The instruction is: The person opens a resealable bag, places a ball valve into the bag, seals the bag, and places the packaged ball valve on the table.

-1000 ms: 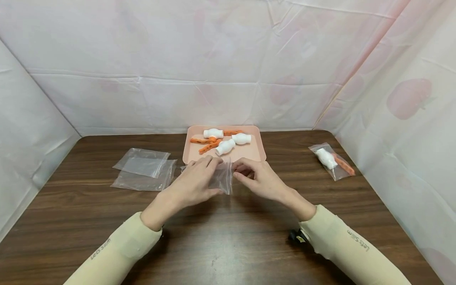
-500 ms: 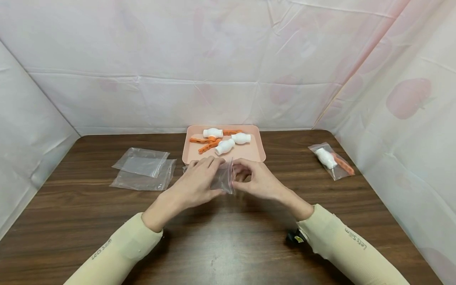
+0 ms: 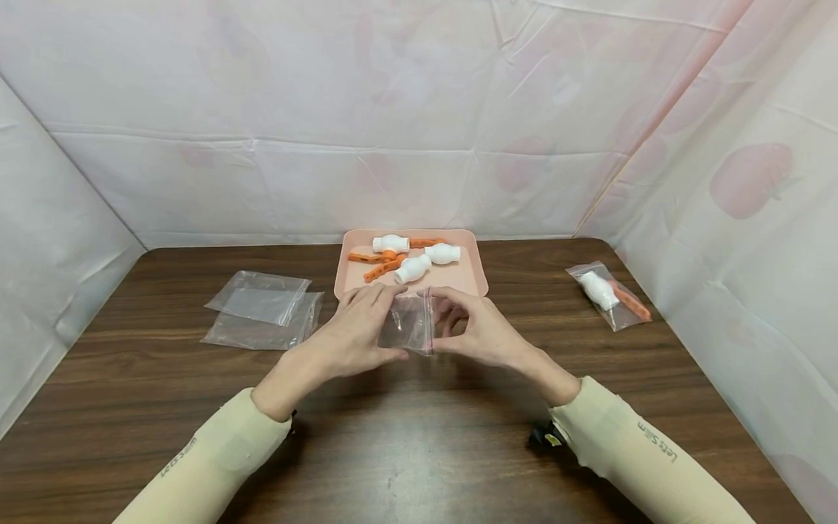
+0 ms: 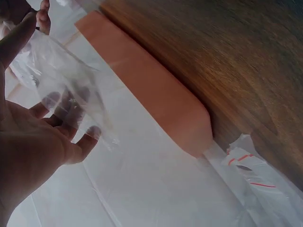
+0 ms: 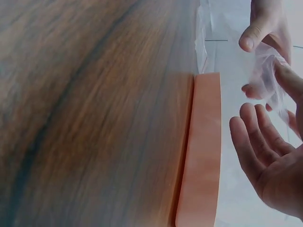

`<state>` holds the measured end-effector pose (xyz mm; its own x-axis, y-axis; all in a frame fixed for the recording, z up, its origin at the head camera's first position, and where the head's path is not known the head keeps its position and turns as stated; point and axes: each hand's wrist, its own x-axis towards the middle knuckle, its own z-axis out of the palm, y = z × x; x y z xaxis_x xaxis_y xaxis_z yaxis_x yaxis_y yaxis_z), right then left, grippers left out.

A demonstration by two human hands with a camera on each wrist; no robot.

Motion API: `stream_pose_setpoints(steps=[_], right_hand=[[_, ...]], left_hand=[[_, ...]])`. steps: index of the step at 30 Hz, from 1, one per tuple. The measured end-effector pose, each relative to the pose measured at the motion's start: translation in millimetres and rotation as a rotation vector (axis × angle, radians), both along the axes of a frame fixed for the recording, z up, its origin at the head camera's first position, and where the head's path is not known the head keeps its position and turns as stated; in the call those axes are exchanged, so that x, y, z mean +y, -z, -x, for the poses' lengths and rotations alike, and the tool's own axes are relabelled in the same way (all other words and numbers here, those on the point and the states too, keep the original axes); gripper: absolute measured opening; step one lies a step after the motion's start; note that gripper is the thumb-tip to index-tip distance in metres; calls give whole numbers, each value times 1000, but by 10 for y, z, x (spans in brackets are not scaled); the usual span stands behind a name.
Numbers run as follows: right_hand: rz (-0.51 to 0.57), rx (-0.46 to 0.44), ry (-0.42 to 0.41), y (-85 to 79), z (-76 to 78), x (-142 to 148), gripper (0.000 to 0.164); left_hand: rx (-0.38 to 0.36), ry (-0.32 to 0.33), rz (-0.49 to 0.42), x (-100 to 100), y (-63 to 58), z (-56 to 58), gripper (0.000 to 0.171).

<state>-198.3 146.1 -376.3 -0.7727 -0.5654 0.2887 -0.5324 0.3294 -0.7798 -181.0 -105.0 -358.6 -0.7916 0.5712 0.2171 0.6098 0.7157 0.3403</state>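
Observation:
A small clear zip bag (image 3: 409, 324) hangs between both hands above the table, just in front of the pink tray (image 3: 474, 285). My left hand (image 3: 350, 331) holds the bag from the left with thumb and fingers spread around it; several fingertips show through the plastic in the left wrist view. My right hand (image 3: 481, 331) grips the mouth end, index finger at the far corner and thumb at the near one. Nothing shows inside this bag. In the tray lie white ball valves (image 3: 412, 269) with orange handles.
Two flat clear zip bags (image 3: 258, 331) overlap on the wooden table (image 3: 393, 451) at the left. At the right lies a bagged ball valve (image 3: 609, 295) with an orange handle. Pale fabric sheets (image 3: 366, 145) enclose the back and sides.
My right fingers have come onto the bag's mouth, and the bag looks wider and more spread out. My left hand has shifted slightly left. The tray and valves stay put.

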Motion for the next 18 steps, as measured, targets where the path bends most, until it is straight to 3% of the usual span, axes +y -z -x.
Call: stream_pose_setpoints(steps=[3, 7, 12, 18], right_hand=[[-15, 50, 18, 2, -6, -1, 59], [-22, 104, 101, -22, -25, -14, 35], [50, -40, 144, -78, -42, -53, 20], [157, -237, 140, -105, -31, -105, 21]], left_hand=[[-12, -5, -5, -15, 12, 10, 95], [3, -12, 10, -23, 23, 8, 94], [56, -29, 54, -25, 29, -3, 93], [111, -28, 72, -13, 19, -21, 91]])
